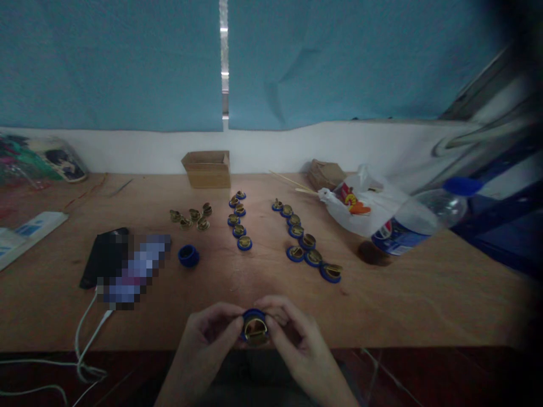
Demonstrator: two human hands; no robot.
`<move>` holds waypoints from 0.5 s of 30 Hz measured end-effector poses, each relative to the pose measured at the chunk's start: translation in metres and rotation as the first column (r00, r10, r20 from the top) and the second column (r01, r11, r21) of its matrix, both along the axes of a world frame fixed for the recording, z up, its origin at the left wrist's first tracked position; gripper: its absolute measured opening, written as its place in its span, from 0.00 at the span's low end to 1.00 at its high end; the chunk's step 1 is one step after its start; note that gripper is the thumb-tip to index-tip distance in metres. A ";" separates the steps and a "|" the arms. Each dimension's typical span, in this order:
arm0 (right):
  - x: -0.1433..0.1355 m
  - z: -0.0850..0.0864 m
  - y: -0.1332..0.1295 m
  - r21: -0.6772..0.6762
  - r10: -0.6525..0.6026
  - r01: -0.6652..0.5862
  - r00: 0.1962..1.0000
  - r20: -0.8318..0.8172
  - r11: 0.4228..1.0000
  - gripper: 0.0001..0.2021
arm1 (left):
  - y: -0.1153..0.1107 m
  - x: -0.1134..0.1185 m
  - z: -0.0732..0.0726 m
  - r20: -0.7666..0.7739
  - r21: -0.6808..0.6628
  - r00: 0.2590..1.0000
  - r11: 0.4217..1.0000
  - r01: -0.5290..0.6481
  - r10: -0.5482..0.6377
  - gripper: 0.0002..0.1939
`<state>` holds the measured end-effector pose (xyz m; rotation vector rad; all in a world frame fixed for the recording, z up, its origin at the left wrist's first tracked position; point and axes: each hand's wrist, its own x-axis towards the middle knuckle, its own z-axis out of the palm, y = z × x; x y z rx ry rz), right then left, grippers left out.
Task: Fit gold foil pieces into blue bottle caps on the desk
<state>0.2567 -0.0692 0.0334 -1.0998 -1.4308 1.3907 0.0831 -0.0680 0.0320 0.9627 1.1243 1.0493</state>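
Observation:
Between my two hands, at the table's near edge, is a round gold metal piece with a blue ring (255, 328). My left hand (212, 336) pinches its left side with thumb and fingers. From the right, my right hand (297, 338) grips the same piece. Beyond them lies a column of similar blue-ringed gold pieces (244, 243), with a second slanting row of blue-ringed gold pieces (313, 258) to its right. Several gold pieces without visible blue rings (194, 215) sit loosely at the left. Near them is a small stack of blue rings (188, 256).
An open cardboard box (208, 171) stands at the back wall. A white plastic bag (360, 212) and a bottle with a blue cap (418, 217) are on the right. A black device (105, 257), a phone (138, 268) with cables, and a power strip (34, 234) lie on the left.

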 end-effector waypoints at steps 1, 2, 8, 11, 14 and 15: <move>0.000 -0.001 0.000 -0.004 -0.012 0.012 1.000 -0.002 1.000 0.09 | 0.000 0.001 0.000 -0.013 -0.004 1.000 1.000 -0.013 0.013 0.09; 0.000 -0.002 0.001 -0.001 -0.029 0.029 1.000 0.009 1.000 0.10 | 0.001 0.002 0.000 -0.029 -0.005 0.999 1.000 -0.030 0.030 0.10; 0.003 -0.003 0.000 0.234 -0.176 0.119 0.955 0.240 0.965 0.20 | 0.006 0.005 -0.002 -0.095 0.049 0.982 0.986 -0.158 0.162 0.11; 0.002 0.001 -0.002 0.378 -0.251 0.122 0.916 0.313 0.918 0.20 | 0.007 0.005 -0.004 -0.111 0.067 0.979 0.984 -0.162 0.169 0.09; 0.001 0.004 -0.004 0.430 -0.230 0.072 0.916 0.330 0.900 0.14 | 0.005 0.005 -0.006 -0.103 0.083 0.982 0.985 -0.152 0.160 0.08; 0.001 0.004 -0.004 0.432 -0.210 0.049 0.919 0.333 0.901 0.12 | 0.005 0.006 -0.007 -0.093 0.082 0.984 0.986 -0.145 0.153 0.08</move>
